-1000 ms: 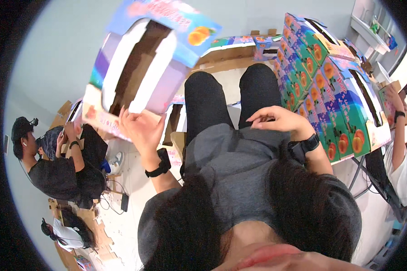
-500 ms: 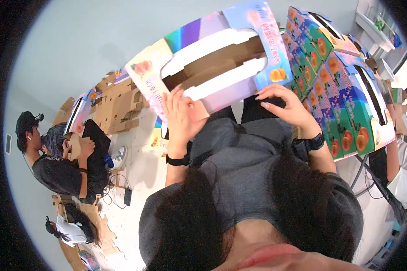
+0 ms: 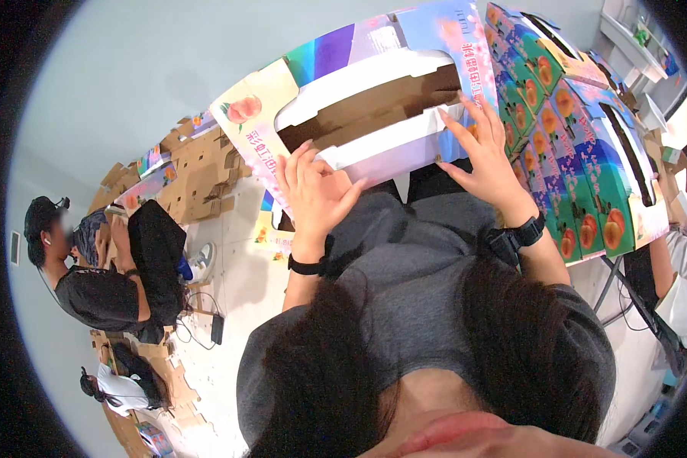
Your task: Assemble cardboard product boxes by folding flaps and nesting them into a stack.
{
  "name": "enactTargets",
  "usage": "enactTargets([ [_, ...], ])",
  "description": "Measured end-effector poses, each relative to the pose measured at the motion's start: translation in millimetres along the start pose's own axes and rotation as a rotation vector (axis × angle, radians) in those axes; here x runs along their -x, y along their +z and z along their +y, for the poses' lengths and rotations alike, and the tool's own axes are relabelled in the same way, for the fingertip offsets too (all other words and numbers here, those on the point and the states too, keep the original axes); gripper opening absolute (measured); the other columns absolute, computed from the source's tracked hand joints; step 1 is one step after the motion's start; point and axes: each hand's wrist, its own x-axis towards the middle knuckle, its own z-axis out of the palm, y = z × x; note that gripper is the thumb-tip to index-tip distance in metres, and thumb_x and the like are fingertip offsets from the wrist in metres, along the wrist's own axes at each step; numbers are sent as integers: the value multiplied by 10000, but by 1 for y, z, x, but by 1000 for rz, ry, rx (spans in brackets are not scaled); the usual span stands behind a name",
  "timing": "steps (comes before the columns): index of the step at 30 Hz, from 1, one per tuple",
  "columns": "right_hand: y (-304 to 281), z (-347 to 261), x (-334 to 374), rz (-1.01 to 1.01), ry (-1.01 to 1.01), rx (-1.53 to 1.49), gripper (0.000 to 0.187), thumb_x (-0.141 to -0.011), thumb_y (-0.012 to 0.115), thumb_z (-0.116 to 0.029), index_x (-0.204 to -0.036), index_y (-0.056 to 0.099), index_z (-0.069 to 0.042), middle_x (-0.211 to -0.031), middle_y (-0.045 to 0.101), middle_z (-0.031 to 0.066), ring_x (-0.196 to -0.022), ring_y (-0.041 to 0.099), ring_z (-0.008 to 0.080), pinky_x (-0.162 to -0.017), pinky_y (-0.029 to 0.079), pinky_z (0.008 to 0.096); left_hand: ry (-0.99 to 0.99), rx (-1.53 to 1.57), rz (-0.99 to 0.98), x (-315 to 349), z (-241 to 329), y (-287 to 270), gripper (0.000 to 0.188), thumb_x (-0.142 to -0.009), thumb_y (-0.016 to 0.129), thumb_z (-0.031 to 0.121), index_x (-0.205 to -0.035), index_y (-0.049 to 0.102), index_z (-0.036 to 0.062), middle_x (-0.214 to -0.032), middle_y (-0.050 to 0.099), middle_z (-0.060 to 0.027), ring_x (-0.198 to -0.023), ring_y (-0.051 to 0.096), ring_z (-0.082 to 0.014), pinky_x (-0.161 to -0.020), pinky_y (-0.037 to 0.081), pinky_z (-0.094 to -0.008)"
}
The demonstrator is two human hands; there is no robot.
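In front of me is a printed cardboard fruit box (image 3: 244, 141), pink, purple and blue with peach pictures. A long slot with white flaps opens in its upper face, showing bare brown cardboard inside. My left hand (image 3: 313, 183) lies on the near left part of the box, fingers spread and their tips at the slot's near edge. Over the near right corner is my right hand (image 3: 481, 153), fingers apart, with its fingertips on the box beside the slot's right end. Neither hand is wrapped round anything.
Stacked printed fruit boxes (image 3: 580, 175) stand close on my right, on a dark-legged table. Flat brown cardboard (image 3: 195, 175) lies to the left. A person in black (image 3: 91, 282) sits at far left, another in white (image 3: 122, 389) lower down. A third person's white sleeve (image 3: 683, 313) shows at right.
My right hand has moved up and onto the box's right side, its fingers spreading. The left hand's thumb has spread outward. The box has shifted slightly right.
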Motion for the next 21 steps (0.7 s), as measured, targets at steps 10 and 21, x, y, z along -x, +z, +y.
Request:
enactTargets([
  [10,6,8,2,-50,-29,126,792,-743,829,-300,-1455,485,-266,-1608,233,142,-1487,152,402,-1187,155,550,-16,20,0,1,3,0,496,-700,840,370,-934,503,89,-1162,571,-146,-1251,499,-342,-1128,216,-559],
  [21,9,-16,-11,-118,-104,76,979,-654,846,-300,-1520,391,-251,-1623,201,158,-1494,132,422,-1186,113,585,-74,107,54,6,1,7,668,-640,870,509,-1022,520,87,-1204,578,-126,-1282,482,-320,-1149,207,-553],
])
